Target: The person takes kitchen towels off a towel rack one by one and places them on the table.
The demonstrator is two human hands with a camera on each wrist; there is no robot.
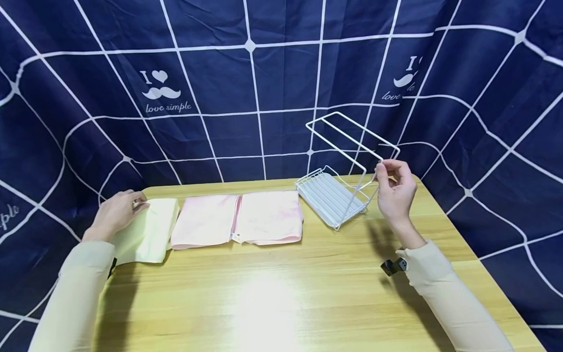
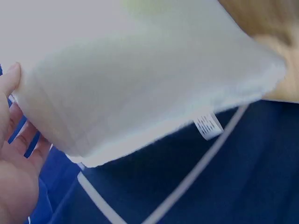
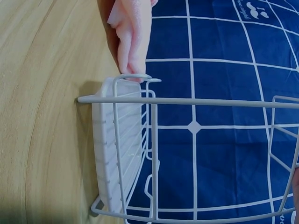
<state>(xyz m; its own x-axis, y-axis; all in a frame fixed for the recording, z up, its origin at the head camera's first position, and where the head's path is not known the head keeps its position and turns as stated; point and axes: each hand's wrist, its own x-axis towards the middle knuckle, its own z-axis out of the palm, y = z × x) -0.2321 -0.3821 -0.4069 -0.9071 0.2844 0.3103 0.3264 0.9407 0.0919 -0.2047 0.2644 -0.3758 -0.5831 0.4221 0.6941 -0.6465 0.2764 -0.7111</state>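
At the table's left, my left hand (image 1: 116,212) holds the left edge of a folded pale yellow towel (image 1: 154,234). The left wrist view shows the thumb over the cloth (image 2: 140,93) and the other fingers under it, with a white label (image 2: 208,125) hanging from its edge. On the right, my right hand (image 1: 396,188) pinches the upper wire frame of a white wire rack (image 1: 327,198) between thumb and fingers. The rack has a slatted tray low down and a tall open wire frame above. That hand is mostly outside the right wrist view.
Two folded pink towels (image 1: 204,220) lie side by side between the yellow towel and the rack. All stand on a light wooden table (image 1: 334,293). A dark blue curtain (image 1: 281,83) with white lines hangs behind the table and along its sides.
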